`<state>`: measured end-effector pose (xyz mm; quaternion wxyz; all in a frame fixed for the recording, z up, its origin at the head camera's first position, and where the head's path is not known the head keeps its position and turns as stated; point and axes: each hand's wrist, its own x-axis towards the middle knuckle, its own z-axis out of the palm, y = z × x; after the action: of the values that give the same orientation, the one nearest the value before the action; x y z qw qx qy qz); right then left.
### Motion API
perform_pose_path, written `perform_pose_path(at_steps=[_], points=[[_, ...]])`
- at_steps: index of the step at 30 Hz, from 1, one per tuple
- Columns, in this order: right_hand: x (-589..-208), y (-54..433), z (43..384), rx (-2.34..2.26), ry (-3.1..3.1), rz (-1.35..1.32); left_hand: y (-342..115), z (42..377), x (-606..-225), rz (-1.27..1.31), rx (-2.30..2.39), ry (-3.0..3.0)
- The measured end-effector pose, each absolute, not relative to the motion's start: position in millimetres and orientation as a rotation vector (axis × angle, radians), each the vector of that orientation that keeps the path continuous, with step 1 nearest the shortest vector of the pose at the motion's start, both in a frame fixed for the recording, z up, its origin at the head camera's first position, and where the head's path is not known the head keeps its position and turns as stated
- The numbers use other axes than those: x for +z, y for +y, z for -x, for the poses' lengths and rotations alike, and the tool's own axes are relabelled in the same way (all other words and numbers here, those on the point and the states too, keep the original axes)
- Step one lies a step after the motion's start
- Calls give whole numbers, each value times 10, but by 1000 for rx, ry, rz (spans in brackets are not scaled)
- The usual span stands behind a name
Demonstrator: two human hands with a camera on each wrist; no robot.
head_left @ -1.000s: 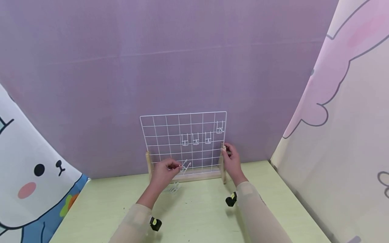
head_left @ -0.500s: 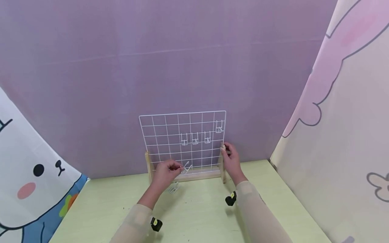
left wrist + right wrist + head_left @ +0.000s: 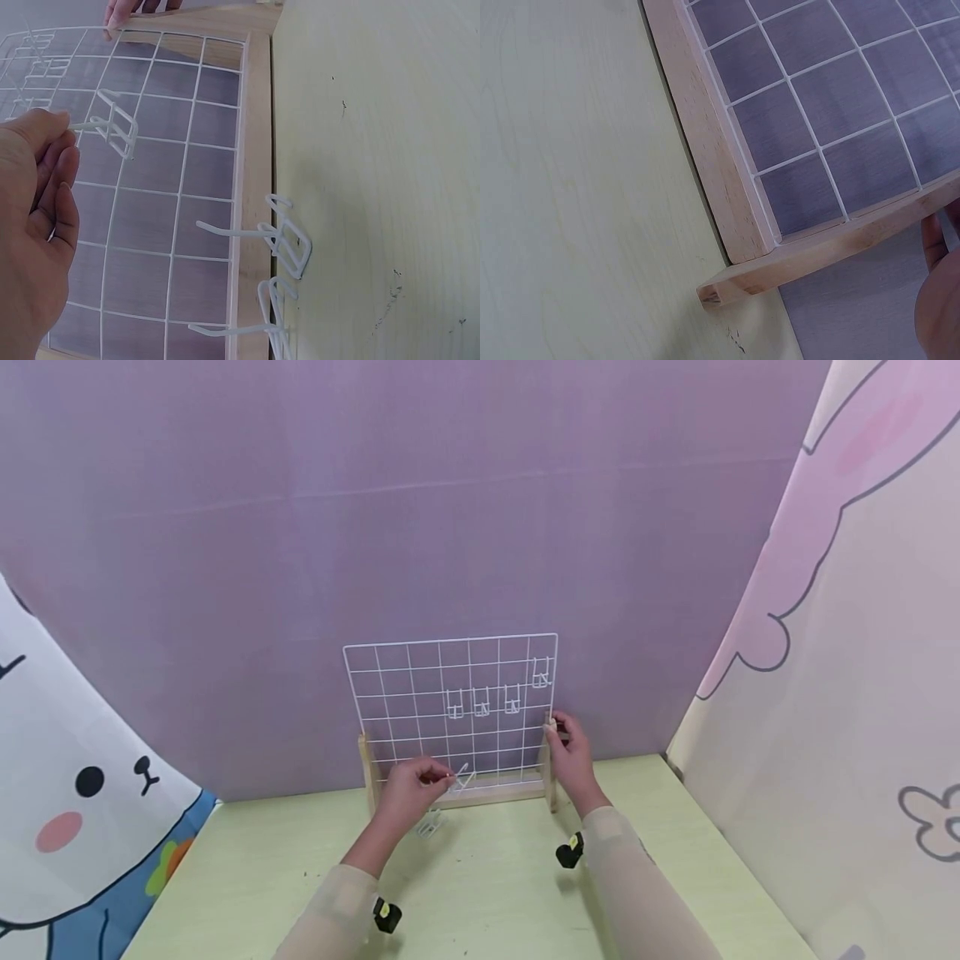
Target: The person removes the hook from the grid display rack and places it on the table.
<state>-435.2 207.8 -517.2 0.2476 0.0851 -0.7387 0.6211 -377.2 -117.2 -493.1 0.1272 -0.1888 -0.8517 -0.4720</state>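
Observation:
My left hand (image 3: 408, 789) pinches the stem of a white wire hook (image 3: 123, 131) between thumb and fingertips. The hook is in front of the lower part of a white wire grid panel (image 3: 450, 640); whether it touches the grid I cannot tell. The panel stands upright in a wooden stand (image 3: 259, 157). My right hand (image 3: 573, 762) grips the top of the stand's right post (image 3: 551, 777); in the right wrist view only part of the hand shows at the right edge. Several white hooks (image 3: 512, 702) hang on the grid's upper right half.
Two loose white hooks, one farther (image 3: 292, 244) and one nearer (image 3: 276, 330), lie on the pale yellow-green table (image 3: 480, 893) before the stand's base, left of centre. A purple cloth backdrop (image 3: 450, 527) rises behind, with printed cloths at both sides.
The hook in my left hand has tilted and shifted slightly to the right and down. My right hand has stayed on the post.

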Motion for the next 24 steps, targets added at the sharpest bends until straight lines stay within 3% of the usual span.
perform_pose_path(at_steps=[24], points=[[-5165,2071,4344,1688,-2015,-228,-1172,3798,-5080,543,-1354,-2562]])
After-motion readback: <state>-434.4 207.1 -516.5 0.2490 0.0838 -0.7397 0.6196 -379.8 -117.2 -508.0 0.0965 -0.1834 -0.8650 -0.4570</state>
